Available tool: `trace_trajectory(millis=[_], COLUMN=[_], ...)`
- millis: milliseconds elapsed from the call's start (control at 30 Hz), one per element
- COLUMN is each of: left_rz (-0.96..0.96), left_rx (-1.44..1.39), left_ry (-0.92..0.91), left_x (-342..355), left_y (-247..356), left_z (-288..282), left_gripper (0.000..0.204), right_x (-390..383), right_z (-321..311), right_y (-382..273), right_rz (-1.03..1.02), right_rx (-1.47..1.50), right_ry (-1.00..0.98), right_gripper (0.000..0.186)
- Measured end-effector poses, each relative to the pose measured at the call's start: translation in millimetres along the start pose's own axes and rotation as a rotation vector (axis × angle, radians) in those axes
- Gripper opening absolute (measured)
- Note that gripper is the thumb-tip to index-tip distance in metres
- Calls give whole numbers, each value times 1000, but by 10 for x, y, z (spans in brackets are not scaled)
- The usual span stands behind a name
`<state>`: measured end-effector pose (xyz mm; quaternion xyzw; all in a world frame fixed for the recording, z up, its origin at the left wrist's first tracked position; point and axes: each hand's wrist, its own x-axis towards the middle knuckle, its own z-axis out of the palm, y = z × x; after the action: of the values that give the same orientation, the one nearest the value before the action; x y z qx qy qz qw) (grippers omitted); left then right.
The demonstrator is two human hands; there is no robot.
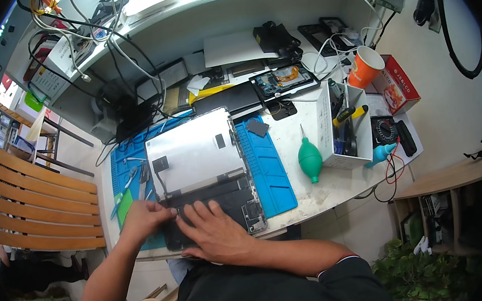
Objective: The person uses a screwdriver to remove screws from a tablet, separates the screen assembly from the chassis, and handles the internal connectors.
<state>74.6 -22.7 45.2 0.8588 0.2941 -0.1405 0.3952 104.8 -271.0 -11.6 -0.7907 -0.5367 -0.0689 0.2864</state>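
Note:
An opened tablet lies on a blue repair mat (272, 173). Its silver screen panel (195, 155) is at the far side, and its dark housing (234, 203) is nearest me. My left hand (146, 217) is at the housing's left edge, thumb and fingertips pinched together. Whatever they hold is too small to make out. Lying across the near part of the housing, my right hand (217, 234) has its fingers stretched out, the tips close to the left hand's pinch. Tweezers (142, 180) and other slim tools lie left of the tablet.
Right of the mat stand a green air blower (310, 161), a white box (343, 155) of tools, an orange paper cup (366, 66) and a multimeter (384, 131). Behind are an opened device (283, 79) and loose cables. A wooden slatted chair (43, 204) stands left.

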Motion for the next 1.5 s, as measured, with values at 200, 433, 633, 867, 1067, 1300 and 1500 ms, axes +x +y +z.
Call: trace_trajectory(millis=[200,433,633,867,1067,1300,1500], left_rz=[-27,-12,63,-7,-55,-126,-124], left_rx=[-70,-68,-11,-134,-285,-374,-314], left_ry=[-16,-9,20,-82,-130,-212,-246], left_x=[-15,-2,-84,1,-12,28,41], left_y=[-19,-40,-15,-41,-100,-81,5], left_z=[0,21,20,-40,-54,-162,-178], left_gripper=[39,38,38,37,28,27,29], right_x=[2,6,38,66,84,49,74], right_z=[-7,-33,-52,-106,-110,-129,-126], right_y=[-8,1,-35,-14,-32,-19,-23], right_rz=[4,8,6,32,18,48,88], right_rx=[4,-12,-19,-18,8,38,77], right_ry=[-28,-39,-78,-96,-105,-45,-44], right_gripper=[80,79,80,78,75,74,77])
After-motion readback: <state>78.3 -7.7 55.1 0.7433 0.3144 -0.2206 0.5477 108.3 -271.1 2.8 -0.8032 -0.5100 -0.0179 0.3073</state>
